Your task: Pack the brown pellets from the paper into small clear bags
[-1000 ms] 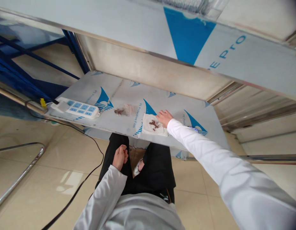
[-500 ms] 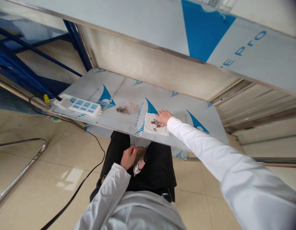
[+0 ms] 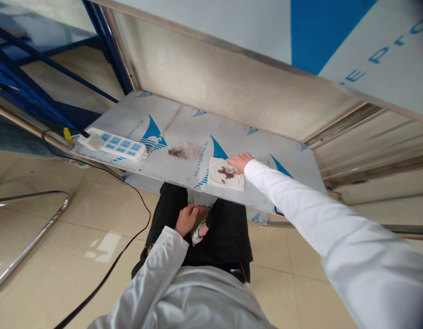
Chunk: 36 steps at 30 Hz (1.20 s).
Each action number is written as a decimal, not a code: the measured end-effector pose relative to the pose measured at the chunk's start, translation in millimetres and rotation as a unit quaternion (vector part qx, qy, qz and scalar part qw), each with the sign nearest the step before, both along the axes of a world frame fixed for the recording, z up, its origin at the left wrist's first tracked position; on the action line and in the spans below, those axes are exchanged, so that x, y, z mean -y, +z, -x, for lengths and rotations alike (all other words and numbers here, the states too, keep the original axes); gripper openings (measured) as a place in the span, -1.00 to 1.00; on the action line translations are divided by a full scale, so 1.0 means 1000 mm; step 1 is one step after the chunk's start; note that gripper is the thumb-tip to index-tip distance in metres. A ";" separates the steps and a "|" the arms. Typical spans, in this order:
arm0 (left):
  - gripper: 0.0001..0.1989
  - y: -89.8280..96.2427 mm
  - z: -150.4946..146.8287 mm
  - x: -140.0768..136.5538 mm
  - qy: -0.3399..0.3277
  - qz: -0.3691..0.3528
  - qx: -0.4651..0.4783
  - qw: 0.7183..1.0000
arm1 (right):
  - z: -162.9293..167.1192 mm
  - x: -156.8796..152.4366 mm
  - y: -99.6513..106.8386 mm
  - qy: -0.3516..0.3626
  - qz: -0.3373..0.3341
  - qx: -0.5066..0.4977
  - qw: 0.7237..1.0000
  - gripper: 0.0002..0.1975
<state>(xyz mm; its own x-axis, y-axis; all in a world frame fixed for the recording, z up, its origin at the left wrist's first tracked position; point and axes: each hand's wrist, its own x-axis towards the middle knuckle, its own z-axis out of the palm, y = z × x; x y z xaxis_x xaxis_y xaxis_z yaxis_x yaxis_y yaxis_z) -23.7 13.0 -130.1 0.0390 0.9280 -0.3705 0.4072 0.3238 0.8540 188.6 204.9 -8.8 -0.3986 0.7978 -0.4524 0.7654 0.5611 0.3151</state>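
Note:
My right hand (image 3: 239,162) reaches over the right part of a square white cloth or tissue (image 3: 215,180) on the lower shelf. Its fingers are closed on a small clear, round object (image 3: 231,169), perhaps glass or plastic; the fingers partly cover it. Dark brown, dried-looking bits (image 3: 226,173) lie loose on the white square, beside and under the clear object. My left hand (image 3: 187,220) rests by my thigh, fingers curled in, with no object showing in it. A clear plastic bag (image 3: 184,151) with more brown bits lies left of the white square.
A white power strip (image 3: 117,145) with blue sockets lies at the left end of the film-covered shelf (image 3: 179,176). Its black cable (image 3: 143,201) hangs down to the floor. An upper shelf (image 3: 228,27) overhangs the back. A blue metal frame (image 3: 43,64) stands left.
My right hand has shifted slightly toward the right edge of the white square, and more of the brown bits now show. The left hand stays curled by my thigh. The view has tilted a little.

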 end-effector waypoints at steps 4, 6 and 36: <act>-0.68 -0.002 0.000 0.000 -0.001 0.006 0.002 1.000 | 0.001 -0.006 0.001 -0.004 0.017 0.024 1.000 -0.58; -0.68 -0.004 0.000 0.000 -0.001 0.006 0.004 1.000 | 0.001 -0.010 0.002 -0.005 0.030 0.029 0.999 -0.55; -0.76 0.058 -0.069 -0.078 0.001 -0.108 -0.070 0.992 | -0.043 0.016 -0.020 -0.178 -0.026 -0.356 0.917 -0.34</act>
